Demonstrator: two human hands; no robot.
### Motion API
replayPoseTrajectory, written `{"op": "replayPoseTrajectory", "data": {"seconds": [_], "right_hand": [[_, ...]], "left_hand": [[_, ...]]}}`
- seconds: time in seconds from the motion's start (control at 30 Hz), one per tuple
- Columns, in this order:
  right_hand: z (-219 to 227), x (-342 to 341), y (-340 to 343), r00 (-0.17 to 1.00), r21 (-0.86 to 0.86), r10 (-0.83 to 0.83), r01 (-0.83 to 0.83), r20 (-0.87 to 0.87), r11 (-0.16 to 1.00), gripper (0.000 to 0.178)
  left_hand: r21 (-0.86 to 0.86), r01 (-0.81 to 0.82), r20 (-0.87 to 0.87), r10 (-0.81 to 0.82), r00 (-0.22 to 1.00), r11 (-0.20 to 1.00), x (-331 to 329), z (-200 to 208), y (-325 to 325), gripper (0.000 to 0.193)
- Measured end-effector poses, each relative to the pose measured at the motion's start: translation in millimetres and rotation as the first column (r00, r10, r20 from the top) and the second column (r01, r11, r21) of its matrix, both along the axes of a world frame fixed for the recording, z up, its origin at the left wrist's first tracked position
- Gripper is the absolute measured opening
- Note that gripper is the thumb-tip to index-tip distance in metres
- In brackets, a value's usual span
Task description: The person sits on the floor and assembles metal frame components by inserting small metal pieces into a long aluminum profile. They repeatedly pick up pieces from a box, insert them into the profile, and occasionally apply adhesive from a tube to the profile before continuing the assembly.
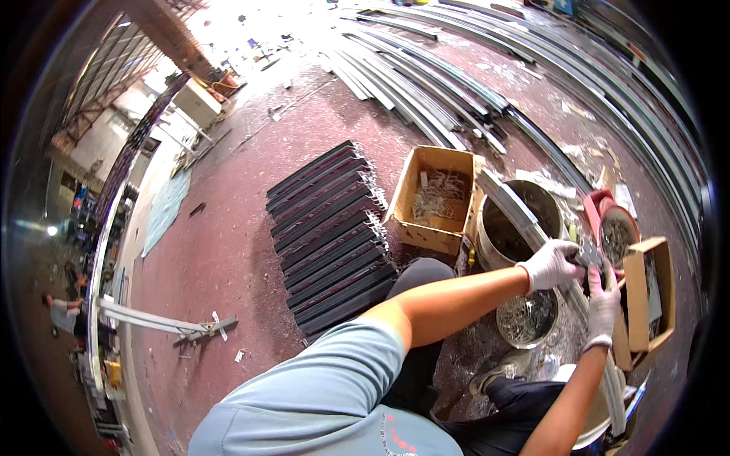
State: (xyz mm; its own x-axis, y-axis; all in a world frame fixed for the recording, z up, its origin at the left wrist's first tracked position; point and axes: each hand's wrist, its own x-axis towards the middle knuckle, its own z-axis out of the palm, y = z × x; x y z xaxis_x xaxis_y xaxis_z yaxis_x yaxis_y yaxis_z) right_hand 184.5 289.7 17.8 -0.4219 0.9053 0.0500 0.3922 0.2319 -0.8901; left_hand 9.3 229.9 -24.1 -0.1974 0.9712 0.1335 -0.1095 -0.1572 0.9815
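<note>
My left hand, in a whitish glove, reaches across to the right with its fingers closed on a small dark grey metal piece. Gloved too, my right hand comes up from below, its thumb and fingers closed around the same piece. Just what kind of part it is cannot be made out. Beneath both hands a long grey metal bar slants across a big round bucket. Near my wrists stands a smaller bucket holding many small metal bits.
Left of the bucket sits a cardboard box with wire-like pieces inside. Dark slats lie in a row on the red floor. A red container and another carton stand at right. Long metal profiles stretch behind.
</note>
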Motion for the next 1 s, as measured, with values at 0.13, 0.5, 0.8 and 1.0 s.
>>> {"op": "replayPoseTrajectory", "data": {"seconds": [0.13,0.5,0.8,1.0], "right_hand": [[-25.7,-4.7,17.7,0.998,-0.129,0.028,-0.034,-0.054,0.991,0.068],[-27.4,-21.6,10.5,0.999,-0.145,-0.016,0.009,-0.045,0.989,0.088],[-61.7,-14.0,30.4,0.987,-0.081,-0.019,0.006,-0.157,0.997,0.087],[-2.9,-33.7,-4.4,0.98,-0.092,0.055,-0.074,-0.192,0.993,0.072]], "left_hand": [[0.025,-0.071,-0.019,0.071,0.997,0.997,-2.4,-0.7,3.3,0.027],[0.113,-0.249,-0.304,0.272,0.913,0.962,-1.3,4.5,-0.3,0.028],[0.148,-0.206,-0.332,0.245,0.911,0.967,-2.5,4.3,0.5,0.027],[0.048,0.043,0.033,-0.044,0.998,0.998,-18.5,6.4,2.6,0.029]]}}
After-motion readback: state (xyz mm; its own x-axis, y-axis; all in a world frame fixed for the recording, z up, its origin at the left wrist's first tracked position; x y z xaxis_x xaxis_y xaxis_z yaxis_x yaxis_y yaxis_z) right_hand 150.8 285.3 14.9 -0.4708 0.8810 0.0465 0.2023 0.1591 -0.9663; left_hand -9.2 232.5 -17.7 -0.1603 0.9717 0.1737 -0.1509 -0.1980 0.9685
